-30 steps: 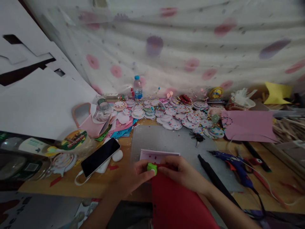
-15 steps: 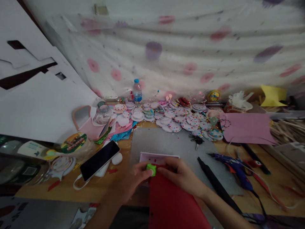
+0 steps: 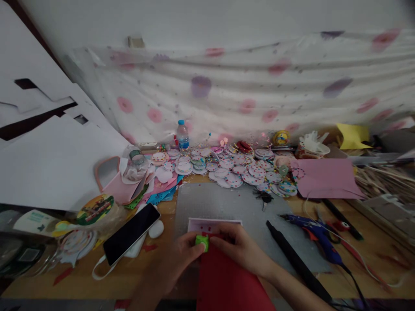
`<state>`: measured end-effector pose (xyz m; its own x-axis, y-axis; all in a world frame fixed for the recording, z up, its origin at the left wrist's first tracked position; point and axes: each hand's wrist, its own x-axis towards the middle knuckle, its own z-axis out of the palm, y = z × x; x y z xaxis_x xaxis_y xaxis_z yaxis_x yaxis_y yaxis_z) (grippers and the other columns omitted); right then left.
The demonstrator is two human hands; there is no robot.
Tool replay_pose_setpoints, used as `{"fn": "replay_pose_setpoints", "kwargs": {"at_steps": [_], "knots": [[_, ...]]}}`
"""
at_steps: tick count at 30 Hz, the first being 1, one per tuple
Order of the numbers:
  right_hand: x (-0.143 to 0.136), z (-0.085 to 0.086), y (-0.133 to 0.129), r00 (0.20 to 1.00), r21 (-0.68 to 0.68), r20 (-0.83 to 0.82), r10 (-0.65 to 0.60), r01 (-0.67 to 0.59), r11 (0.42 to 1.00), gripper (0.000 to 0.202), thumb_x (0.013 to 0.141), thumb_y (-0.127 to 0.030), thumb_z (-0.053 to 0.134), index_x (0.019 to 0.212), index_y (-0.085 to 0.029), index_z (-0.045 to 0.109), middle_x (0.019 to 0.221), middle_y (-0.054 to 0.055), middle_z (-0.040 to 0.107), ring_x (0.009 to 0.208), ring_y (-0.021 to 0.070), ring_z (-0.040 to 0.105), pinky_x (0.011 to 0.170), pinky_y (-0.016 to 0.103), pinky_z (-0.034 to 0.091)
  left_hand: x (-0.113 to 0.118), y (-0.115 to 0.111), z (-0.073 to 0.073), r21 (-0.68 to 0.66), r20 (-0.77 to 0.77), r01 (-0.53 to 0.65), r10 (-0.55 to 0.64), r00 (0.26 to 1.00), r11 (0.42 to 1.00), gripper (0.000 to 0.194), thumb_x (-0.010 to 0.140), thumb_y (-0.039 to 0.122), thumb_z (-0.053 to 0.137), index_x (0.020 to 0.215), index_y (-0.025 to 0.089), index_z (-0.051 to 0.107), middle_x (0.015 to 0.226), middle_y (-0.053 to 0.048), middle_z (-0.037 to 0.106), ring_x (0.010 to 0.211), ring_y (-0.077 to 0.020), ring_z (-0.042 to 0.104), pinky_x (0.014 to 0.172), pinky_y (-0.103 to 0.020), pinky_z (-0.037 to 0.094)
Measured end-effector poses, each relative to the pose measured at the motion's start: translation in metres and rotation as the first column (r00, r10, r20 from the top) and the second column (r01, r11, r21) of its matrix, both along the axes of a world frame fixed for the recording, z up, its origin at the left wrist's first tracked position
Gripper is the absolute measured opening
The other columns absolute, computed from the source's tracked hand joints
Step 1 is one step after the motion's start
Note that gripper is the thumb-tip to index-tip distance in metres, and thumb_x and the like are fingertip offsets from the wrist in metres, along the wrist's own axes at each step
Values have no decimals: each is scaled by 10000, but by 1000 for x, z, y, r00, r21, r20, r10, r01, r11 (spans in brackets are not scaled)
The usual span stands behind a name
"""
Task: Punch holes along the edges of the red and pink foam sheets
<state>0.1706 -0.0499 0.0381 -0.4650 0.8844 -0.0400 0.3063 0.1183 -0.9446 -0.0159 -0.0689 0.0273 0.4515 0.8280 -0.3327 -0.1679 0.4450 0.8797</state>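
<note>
A small bright green punch is gripped between the fingers of my left hand, at the top edge of a red sheet. My right hand pinches that sheet's upper edge just right of the punch. The sheet hangs down toward the bottom of the view. Behind my hands lies a shallow pale box with small red pieces in it, on a grey mat.
Many dotted paper discs are heaped behind the mat, with a water bottle. Keys, a black rod and a blue glue gun lie right. A phone lies left.
The view has tilted up a little and turned right, so the scene sits lower and further left. My hands keep the same hold on the punch and red sheet.
</note>
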Motion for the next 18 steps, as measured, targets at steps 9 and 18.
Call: {"fn": "replay_pose_setpoints", "kwargs": {"at_steps": [9, 18], "knots": [[1, -3, 2, 1000, 16, 8, 5, -5, 1000, 235, 862, -324, 508, 717, -155, 584, 613, -50, 410, 588, 94, 355, 536, 209, 284, -2, 7, -10, 37, 27, 23, -24, 999, 999, 391, 678, 472, 735, 899, 158, 663, 784, -22, 591, 758, -161, 525, 665, -248, 390], [0, -6, 4, 998, 23, -35, 51, -50, 998, 246, 878, -344, 500, 748, -159, 595, 643, -40, 476, 612, 97, 392, 568, 209, 318, 6, 4, 0, 134, -90, -34, 46, 995, 990, 298, 730, 432, 700, 770, 146, 628, 628, 28, 509, 592, -108, 444, 545, -205, 333]]}}
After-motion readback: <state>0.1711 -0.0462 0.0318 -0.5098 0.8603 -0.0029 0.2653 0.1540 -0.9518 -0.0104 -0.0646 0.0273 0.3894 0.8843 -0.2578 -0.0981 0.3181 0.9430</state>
